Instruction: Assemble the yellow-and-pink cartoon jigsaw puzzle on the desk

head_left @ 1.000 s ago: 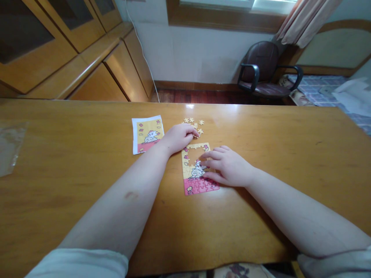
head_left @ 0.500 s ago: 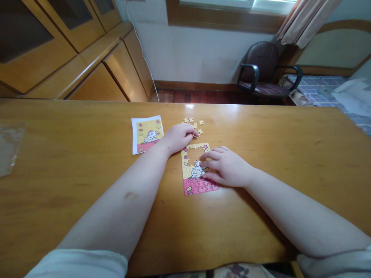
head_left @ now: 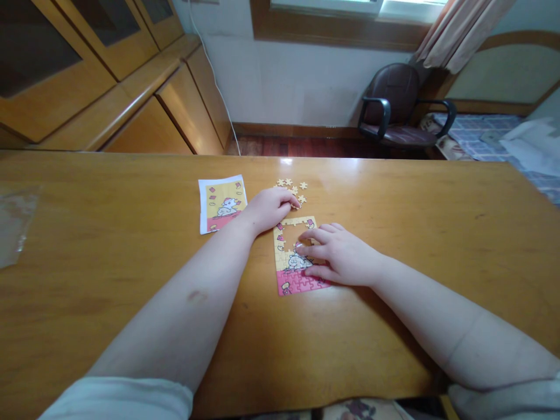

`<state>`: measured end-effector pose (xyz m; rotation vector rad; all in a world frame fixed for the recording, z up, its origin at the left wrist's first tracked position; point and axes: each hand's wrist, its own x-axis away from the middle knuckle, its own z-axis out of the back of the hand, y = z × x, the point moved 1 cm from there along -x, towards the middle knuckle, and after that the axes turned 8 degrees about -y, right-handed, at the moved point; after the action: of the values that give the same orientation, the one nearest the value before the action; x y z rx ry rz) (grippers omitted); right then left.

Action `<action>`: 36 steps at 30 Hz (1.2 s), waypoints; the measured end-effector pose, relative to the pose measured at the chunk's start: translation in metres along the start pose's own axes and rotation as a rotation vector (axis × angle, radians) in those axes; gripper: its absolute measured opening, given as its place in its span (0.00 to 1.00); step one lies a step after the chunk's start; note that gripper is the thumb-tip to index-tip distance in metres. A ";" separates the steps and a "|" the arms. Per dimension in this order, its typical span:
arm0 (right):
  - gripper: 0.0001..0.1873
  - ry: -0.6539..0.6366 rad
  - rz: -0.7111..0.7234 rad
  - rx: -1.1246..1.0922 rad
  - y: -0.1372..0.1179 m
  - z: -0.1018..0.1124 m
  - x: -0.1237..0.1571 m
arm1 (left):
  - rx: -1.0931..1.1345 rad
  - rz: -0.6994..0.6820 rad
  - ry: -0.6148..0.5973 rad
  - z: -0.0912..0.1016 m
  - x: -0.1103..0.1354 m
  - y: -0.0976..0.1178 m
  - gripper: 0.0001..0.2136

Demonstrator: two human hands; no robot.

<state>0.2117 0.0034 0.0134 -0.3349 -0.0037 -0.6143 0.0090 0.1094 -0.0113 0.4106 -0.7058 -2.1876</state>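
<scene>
A partly assembled jigsaw puzzle [head_left: 301, 283], yellow above and pink below with a white cartoon animal, lies flat on the table and has a gap in its upper middle. My right hand [head_left: 341, 254] rests over its right side, fingers spread and fingertips touching the pieces near the gap. Just beyond the puzzle, my left hand [head_left: 271, 209] is curled down at several loose yellow puzzle pieces [head_left: 294, 189]; whatever its fingers hold is hidden. Partly behind my left wrist lies a printed reference picture [head_left: 223, 201] of the same design.
The wooden table [head_left: 131, 233] stretches to both sides. A clear plastic bag [head_left: 16, 224] lies at its far left. Beyond the table stand wooden cabinets [head_left: 144, 105], an armchair [head_left: 398, 105] and a bed [head_left: 494, 137] with a checked cover.
My right hand's fingers have shifted slightly left across the puzzle, covering more of the animal's head. My left hand has stayed in place at the loose pieces.
</scene>
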 end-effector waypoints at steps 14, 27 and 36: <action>0.23 -0.066 -0.055 0.028 -0.010 0.001 0.000 | 0.004 0.012 -0.003 0.000 0.000 0.001 0.14; 0.20 0.028 -0.720 0.204 0.011 0.025 0.010 | 0.022 0.030 -0.005 0.002 0.001 0.003 0.14; 0.15 -0.122 -0.847 0.082 0.025 0.023 0.012 | 0.019 0.026 -0.002 0.001 0.001 0.003 0.14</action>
<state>0.2379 0.0227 0.0288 -0.2835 -0.2997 -1.4269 0.0089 0.1073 -0.0086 0.4061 -0.7294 -2.1589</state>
